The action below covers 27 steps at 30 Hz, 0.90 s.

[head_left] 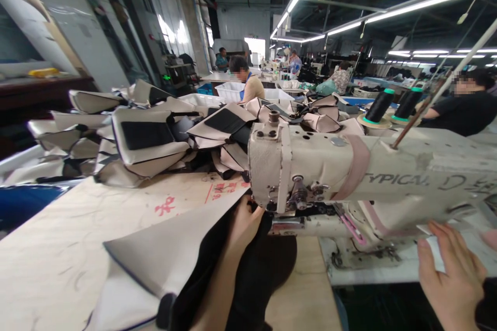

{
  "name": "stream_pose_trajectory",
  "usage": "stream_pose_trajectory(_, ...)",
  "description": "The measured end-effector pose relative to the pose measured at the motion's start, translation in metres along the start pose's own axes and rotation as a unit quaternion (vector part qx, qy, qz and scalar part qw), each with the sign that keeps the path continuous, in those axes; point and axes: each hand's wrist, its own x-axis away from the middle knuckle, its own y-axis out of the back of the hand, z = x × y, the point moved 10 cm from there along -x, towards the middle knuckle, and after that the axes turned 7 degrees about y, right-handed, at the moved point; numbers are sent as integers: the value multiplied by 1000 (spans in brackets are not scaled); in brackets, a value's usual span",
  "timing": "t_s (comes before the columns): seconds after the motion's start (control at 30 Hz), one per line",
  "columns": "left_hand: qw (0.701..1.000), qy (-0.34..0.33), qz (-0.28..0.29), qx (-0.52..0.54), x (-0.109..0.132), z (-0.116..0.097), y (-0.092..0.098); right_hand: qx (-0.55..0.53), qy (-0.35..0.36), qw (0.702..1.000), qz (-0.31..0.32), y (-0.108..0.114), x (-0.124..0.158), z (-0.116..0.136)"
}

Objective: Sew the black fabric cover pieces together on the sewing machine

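My left hand (pixel 243 220) is closed on the edge of a beige and black sewn cover (pixel 166 248), just left of the sewing machine's (pixel 303 165) needle area. Most of its fingertips are hidden by the cover and the machine head. The cover spreads over the wooden table, its beige side up at the left and its black part hanging beside my forearm. On the right, my right hand (pixel 452 269) has its fingers stretched out beside the machine's base. Something white (pixel 435 252) shows between its thumb and fingers; whether they touch it I cannot tell.
Several beige and black covers (pixel 147 137) are heaped behind the wooden tabletop (pixel 124 207). Two black thread spools (pixel 378 106) stand beyond the machine arm. A person in black (pixel 460 106) sits at the right, and another person (pixel 250 85) works behind the heap.
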Motion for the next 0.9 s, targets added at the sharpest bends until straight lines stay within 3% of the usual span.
stream_pose_trajectory(0.23,1000,-5,3,-5,-2,-4,2,-5,28,1000,5,2,1,-5)
stream_pose_trajectory(0.5,1000,-10,5,-5,-3,-1,0,-62,102,992,48,11,-22,-17)
stream_pose_trajectory(0.67,1000,-15,4,-4,-2,-1,0,-25,57,998,24,-2,15,-10)
stream_pose_trajectory(0.77,1000,-17,4,-8,1,1,0,-8,71,997,14,-11,45,0)
stream_pose_trajectory(0.9,1000,-21,11,-20,8,2,-2,-19,74,997,21,-6,38,-2)
